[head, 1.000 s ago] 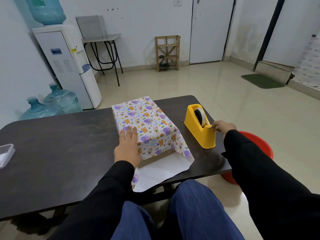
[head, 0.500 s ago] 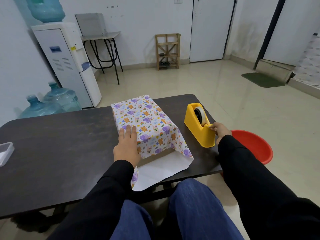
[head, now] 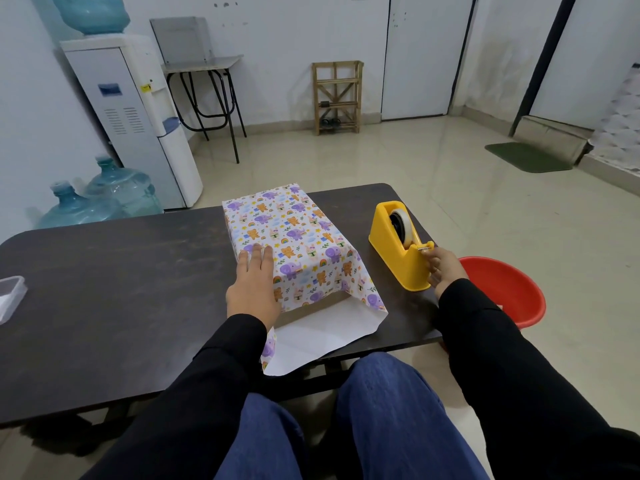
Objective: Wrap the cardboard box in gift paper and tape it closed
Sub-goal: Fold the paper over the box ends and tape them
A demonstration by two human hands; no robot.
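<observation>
The cardboard box is hidden under cartoon-printed gift paper (head: 294,233) in the middle of the dark table (head: 114,289). The paper's near end hangs open, its white underside spread toward the table's front edge. My left hand (head: 254,282) lies flat with straight fingers on the paper's near left part, pressing it down. To the right stands a yellow tape dispenser (head: 398,251) with a roll of clear tape. My right hand (head: 445,268) is at the dispenser's cutter end, its fingertips pinching the tape end there.
A clear plastic container (head: 10,296) sits at the table's left edge. A red basin (head: 502,289) is on the floor right of the table. Behind stand a water cooler (head: 128,112), two water jugs (head: 100,199), a folding table and a wooden rack (head: 337,97).
My right hand has slipped a little lower and nearer at the dispenser's cutter end. The left hand and the paper have stayed put; the view shifted slightly.
</observation>
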